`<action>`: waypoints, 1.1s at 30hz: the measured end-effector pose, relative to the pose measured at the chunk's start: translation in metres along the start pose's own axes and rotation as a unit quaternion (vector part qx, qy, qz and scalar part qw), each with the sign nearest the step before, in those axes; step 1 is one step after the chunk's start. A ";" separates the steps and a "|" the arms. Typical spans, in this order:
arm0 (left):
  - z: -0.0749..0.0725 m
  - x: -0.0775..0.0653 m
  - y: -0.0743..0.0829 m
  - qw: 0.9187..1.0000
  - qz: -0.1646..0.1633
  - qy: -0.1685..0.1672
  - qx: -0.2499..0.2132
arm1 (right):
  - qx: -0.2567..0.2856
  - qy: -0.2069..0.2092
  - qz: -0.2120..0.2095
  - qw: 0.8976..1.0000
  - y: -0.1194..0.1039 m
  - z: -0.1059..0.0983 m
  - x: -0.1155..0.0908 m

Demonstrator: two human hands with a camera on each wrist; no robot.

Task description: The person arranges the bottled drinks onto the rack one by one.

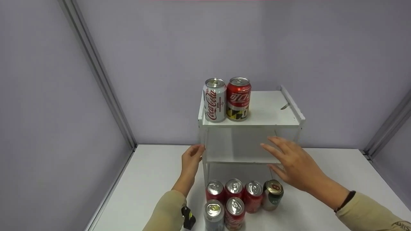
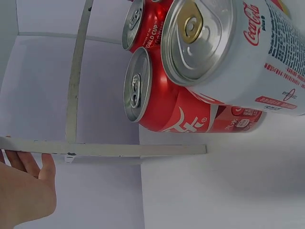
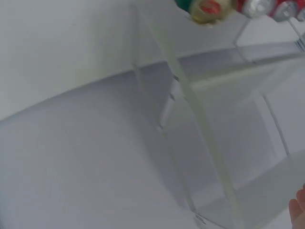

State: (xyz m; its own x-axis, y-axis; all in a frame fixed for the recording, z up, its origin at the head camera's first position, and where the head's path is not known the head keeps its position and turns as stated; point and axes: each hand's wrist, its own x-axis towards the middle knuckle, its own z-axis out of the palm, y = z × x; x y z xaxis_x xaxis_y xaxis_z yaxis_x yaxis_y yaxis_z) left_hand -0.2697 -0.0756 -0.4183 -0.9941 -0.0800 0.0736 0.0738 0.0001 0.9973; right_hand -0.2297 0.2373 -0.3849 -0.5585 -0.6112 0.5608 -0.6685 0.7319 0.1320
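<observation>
My left hand (image 1: 191,158) grips the left post of a white shelf rack (image 1: 250,125), its fingertips partly hidden behind the post in the left wrist view. Near the rack's right side, my right hand (image 1: 293,162) is held with fingers spread and nothing in them. On the top shelf stand a white Coca-Cola can (image 1: 215,102) and a red cola can (image 1: 238,101), side by side at the left. Below, several upright cans are grouped on the table at the rack's front, among them a green can with a gold top (image 1: 273,195), a silver-white can (image 1: 214,218) and a red can (image 1: 235,215).
The rack's middle shelf (image 1: 239,157) lies between the two hands. A raised rail (image 1: 292,102) edges the top shelf on the right. White table (image 1: 151,173) surface extends to both sides, with grey wall panels (image 1: 167,70) behind.
</observation>
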 end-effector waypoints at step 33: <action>0.002 0.002 -0.003 0.999 0.023 0.020 0.011 | 0.052 -0.186 0.097 0.976 0.004 0.080 -0.091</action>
State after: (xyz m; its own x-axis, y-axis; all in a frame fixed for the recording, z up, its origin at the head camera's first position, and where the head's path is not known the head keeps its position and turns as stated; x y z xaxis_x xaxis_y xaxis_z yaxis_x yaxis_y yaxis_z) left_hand -0.2723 -0.0739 -0.4207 -0.9856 -0.1197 0.1192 0.1169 0.0260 0.9928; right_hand -0.2208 0.2712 -0.5007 -0.8065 -0.5454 0.2282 -0.5678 0.8221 -0.0423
